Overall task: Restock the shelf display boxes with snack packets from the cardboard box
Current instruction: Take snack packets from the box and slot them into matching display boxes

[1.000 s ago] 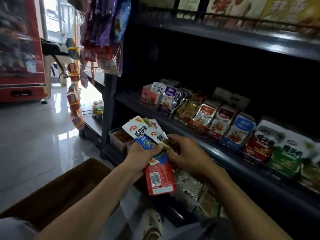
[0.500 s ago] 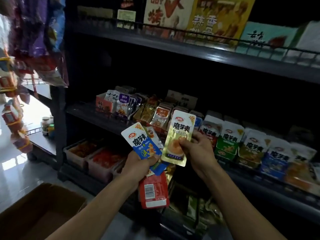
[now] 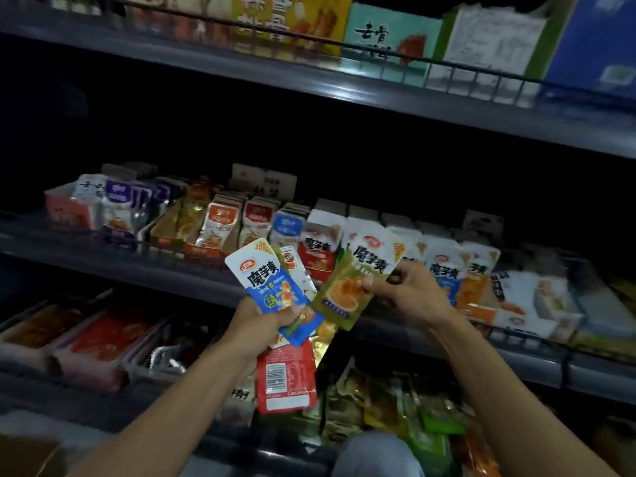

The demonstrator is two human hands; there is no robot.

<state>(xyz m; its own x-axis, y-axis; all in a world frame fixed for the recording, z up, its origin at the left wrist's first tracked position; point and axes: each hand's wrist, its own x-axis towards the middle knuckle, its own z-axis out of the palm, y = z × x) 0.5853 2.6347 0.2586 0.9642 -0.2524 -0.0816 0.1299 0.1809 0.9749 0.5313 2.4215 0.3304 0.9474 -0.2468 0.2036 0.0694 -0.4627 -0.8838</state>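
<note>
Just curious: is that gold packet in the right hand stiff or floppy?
Probably fairly floppy and light: the right hand holds the gold packet by one edge with fingertips alone. Its glossy film looks slippery, so it might slide in a loose pinch.

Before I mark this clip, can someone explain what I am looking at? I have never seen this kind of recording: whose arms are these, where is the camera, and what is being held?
There is no machine here. A person wears one wide-angle camera on the head, looking forward and down, so the two bare arms are their own. They face a dark shop shelf lined with display boxes of snack packets. The left hand grips a fanned bundle: a blue packet in front and a red packet hanging below. The fingers of the right hand pinch a single yellow-green packet, held in front of the boxes.
</note>
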